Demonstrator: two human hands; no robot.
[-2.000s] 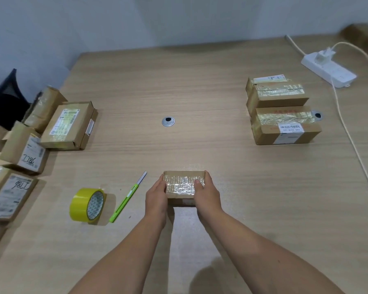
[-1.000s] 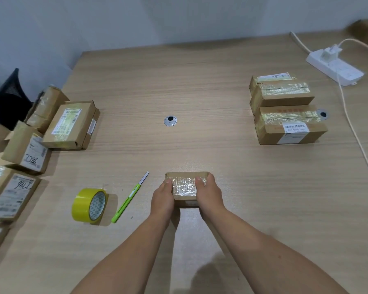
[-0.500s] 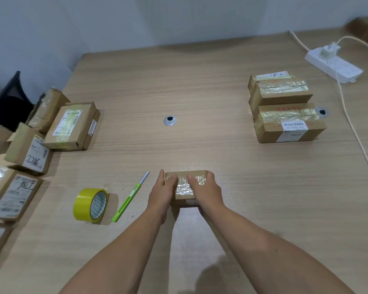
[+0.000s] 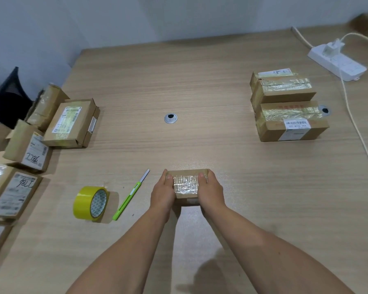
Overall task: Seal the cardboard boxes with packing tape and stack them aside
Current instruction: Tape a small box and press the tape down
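Grips a small cardboard box [image 4: 186,184] from both ends at the near middle of the tabletop [image 4: 200,81]: left grip [image 4: 163,193] curled round the left end, right grip [image 4: 210,192] round the right, thumbs pressing on the clear tape across the top. Just left of the box, a green utility knife [image 4: 130,198], blade out; beside that, a yellow tape roll [image 4: 91,203] on edge. Far right, taped boxes [image 4: 285,102] grouped together. Along the left edge, a cluster of labelled boxes [image 4: 72,122]. Back right, a white power strip [image 4: 338,64].

Left grip [image 4: 162,193], right grip [image 4: 211,193], both curled
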